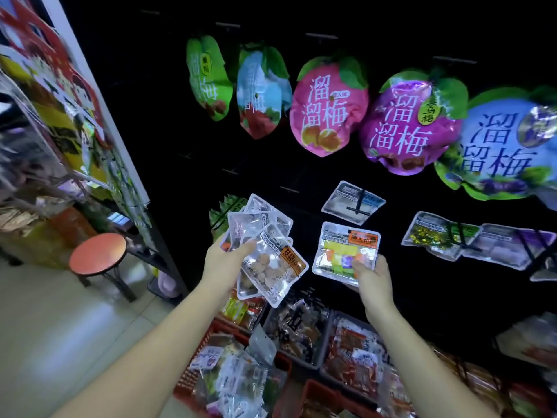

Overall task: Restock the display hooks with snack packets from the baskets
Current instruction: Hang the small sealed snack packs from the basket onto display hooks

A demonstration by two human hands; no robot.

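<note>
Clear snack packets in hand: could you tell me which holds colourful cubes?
The single clear packet in the right hand; the fanned packets in the left hand show brown pieces.

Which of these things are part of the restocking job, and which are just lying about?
Job: left hand, holding a fan of clear snack packets; right hand, holding a clear packet of coloured cubes; black display hook above it; red plastic basket of packets.
Just there: round orange stool; large fruit-shaped bags hanging above; colourful poster.
</note>
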